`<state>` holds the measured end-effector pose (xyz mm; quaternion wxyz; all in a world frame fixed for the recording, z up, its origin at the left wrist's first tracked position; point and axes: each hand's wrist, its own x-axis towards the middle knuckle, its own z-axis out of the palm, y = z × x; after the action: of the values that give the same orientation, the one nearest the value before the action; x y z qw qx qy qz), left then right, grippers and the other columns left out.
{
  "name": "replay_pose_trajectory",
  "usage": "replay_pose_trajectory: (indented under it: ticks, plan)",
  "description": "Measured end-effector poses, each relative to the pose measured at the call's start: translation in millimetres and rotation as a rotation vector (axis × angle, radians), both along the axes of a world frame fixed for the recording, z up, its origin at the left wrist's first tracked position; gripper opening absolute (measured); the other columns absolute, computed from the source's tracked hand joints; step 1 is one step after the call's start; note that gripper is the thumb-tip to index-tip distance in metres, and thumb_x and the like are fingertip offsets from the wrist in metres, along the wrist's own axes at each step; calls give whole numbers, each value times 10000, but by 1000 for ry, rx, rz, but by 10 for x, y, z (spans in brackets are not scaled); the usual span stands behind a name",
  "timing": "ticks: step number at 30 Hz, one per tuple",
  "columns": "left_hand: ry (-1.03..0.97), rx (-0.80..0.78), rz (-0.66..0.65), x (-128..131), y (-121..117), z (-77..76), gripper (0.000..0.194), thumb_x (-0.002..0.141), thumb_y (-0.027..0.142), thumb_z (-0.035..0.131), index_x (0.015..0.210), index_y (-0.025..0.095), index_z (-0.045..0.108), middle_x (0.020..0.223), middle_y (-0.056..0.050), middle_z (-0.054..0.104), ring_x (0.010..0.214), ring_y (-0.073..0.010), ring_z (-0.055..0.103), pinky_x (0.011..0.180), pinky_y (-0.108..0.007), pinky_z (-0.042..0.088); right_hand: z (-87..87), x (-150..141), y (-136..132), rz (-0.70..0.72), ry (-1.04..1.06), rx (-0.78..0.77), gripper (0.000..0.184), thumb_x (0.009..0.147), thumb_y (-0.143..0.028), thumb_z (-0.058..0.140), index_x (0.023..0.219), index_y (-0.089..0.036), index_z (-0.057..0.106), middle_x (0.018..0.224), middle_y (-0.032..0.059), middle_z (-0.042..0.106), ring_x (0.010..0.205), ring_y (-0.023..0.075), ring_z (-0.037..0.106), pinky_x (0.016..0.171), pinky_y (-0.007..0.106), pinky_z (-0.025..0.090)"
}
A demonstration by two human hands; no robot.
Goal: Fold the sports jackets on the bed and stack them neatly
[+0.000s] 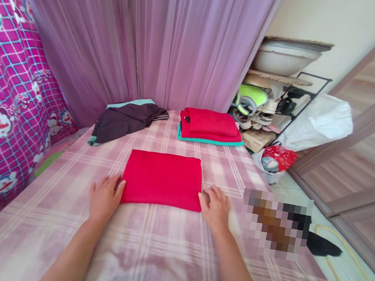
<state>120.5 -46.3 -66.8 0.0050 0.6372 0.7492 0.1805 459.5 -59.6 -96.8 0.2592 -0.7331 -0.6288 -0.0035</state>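
Your left hand (105,196) and right hand (214,208) touch opposite side edges of the folded red cloth (164,180). Toward you, bare plaid sheet (153,251) gives both room to draw back. Beyond the cloth, a strip of sheet leads to a gap between the dark garment (123,122), left, and the red-and-teal stack (211,128), right; the purple curtain (199,31) closes the far end. Right of your right hand, a pixelated patch (274,226) hides whatever obstructs there.
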Motion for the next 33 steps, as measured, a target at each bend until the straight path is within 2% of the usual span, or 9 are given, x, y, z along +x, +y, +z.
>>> replay_pose_trajectory:
  ticks: [7,9,11,15,18,23,27,30,33]
  plan:
    - [-107,-78,38,-4,43,2,341,932,369,460,1134,222,693,1391,-91,605,1348,-321,471,1099,-597,332,-15,-81,17,-23,45,-133,257,913,-334,506,938,-237,743,1358,78,605,1342,283,430,1105,522,241]
    - [-140,-87,49,15,77,27,301,913,358,495,1094,229,699,1383,-89,611,1339,-320,480,1092,-594,338,12,-75,51,-17,47,-164,234,895,-337,531,894,-244,745,1353,74,607,1343,300,428,1092,527,262]
    - [-177,-98,68,41,98,62,271,895,337,520,1067,218,693,1344,-98,639,1288,-311,531,1069,-553,375,64,-62,79,27,38,-179,205,876,-315,550,851,-236,737,1315,81,629,1308,297,466,1059,477,321]
    - [-292,-148,66,76,103,123,258,896,315,496,1069,193,642,1067,-90,742,1006,-243,679,876,-377,497,214,-96,98,87,24,-231,207,907,-269,491,888,-213,690,1004,80,721,968,222,637,817,320,433]
    - [-404,-120,40,73,127,135,176,870,307,504,973,222,618,929,-37,746,901,-207,697,771,-311,499,343,-182,108,50,37,-269,222,945,-274,429,935,-229,646,805,28,714,731,181,631,652,282,385]
    - [-642,90,-26,172,336,211,161,782,336,538,882,224,597,846,-17,727,772,-184,691,707,-292,511,680,-379,243,108,-47,-102,156,940,-227,447,930,-219,603,855,31,716,763,166,641,650,259,361]
    - [-637,278,-112,436,605,498,233,758,383,542,911,225,622,817,-12,720,756,-196,674,716,-318,508,1032,-477,516,189,-136,-4,137,950,-208,462,951,-198,599,891,63,706,829,180,646,690,261,379]
    - [-623,387,-196,663,862,832,222,762,366,543,907,225,635,845,-14,727,794,-192,675,764,-322,506,1292,-398,801,176,-185,78,139,956,-212,463,963,-191,601,915,80,701,847,192,639,705,270,384]
    - [-619,534,-264,906,1216,1212,200,771,341,564,916,224,638,873,-6,728,807,-172,668,785,-304,502,1593,-162,1129,106,-207,218,157,961,-236,454,992,-192,601,946,93,697,864,206,627,716,282,388]
